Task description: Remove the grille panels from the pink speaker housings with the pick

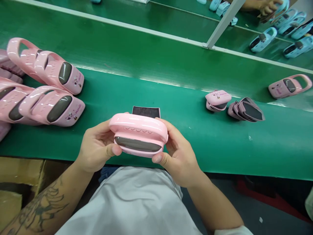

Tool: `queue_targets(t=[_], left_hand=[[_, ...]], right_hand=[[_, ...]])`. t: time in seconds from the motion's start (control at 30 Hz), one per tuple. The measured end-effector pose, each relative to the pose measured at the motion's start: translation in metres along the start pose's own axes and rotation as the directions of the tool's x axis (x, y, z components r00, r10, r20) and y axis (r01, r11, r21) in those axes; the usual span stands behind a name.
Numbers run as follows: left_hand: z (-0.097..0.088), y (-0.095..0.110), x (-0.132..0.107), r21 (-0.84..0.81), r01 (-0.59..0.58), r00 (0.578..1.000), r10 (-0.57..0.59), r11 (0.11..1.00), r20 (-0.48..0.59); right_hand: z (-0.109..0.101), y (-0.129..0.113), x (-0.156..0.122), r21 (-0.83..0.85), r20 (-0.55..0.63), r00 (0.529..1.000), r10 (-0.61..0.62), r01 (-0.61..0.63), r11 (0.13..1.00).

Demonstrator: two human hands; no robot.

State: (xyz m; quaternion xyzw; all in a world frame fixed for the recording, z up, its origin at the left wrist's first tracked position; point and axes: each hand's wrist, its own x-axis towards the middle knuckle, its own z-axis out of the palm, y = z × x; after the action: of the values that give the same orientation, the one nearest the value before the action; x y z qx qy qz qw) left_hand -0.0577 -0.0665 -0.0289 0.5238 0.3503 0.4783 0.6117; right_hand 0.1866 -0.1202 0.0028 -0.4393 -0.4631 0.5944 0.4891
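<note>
Both my left hand (pixel 96 147) and my right hand (pixel 177 153) grip a glossy pink plastic slipper (pixel 138 129) from its two sides, just above the green belt. Its dark grey oval patch faces me, and my thumbs rest near that patch. A dark rectangular pad (pixel 146 112) shows behind the slipper, and its lower part is hidden. Further left, several pink slippers (pixel 58 73) with grey patches and cartoon prints lie piled on the belt. To the right sit a small stack of pink slippers (pixel 217 100) and a stack of dark-lined pink pieces (pixel 245 110).
A single pink slipper (pixel 290 86) lies at the far right of the green conveyor belt (pixel 220 147). Behind a white rail (pixel 225 24), a second belt carries several light blue slippers (pixel 262 39) near a co-worker's hand (pixel 267 7). A cardboard box (pixel 19 173) stands below the belt's near edge.
</note>
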Motion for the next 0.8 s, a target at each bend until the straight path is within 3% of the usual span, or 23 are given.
queue_targets(t=[0.27,0.53,0.7,0.8], left_hand=[[0.019,0.004,-0.011,0.033,-0.077,0.994,0.079,0.996,-0.07],[0.014,0.011,-0.001,-0.047,0.001,0.999,-0.003,0.999,-0.044],[0.019,0.019,0.003,0.007,-0.018,0.999,0.018,1.0,-0.037],[0.014,0.017,0.002,0.047,-0.075,0.997,0.073,0.996,0.031]], right_hand=[[-0.001,0.011,-0.007,-0.104,-0.05,0.991,-0.128,0.122,0.987],[0.002,0.014,0.004,0.087,0.027,0.999,0.033,-0.035,0.996],[0.005,0.005,0.011,0.101,0.04,0.997,-0.069,0.065,0.993],[0.007,0.001,0.012,0.109,0.028,0.994,-0.103,0.1,0.989]])
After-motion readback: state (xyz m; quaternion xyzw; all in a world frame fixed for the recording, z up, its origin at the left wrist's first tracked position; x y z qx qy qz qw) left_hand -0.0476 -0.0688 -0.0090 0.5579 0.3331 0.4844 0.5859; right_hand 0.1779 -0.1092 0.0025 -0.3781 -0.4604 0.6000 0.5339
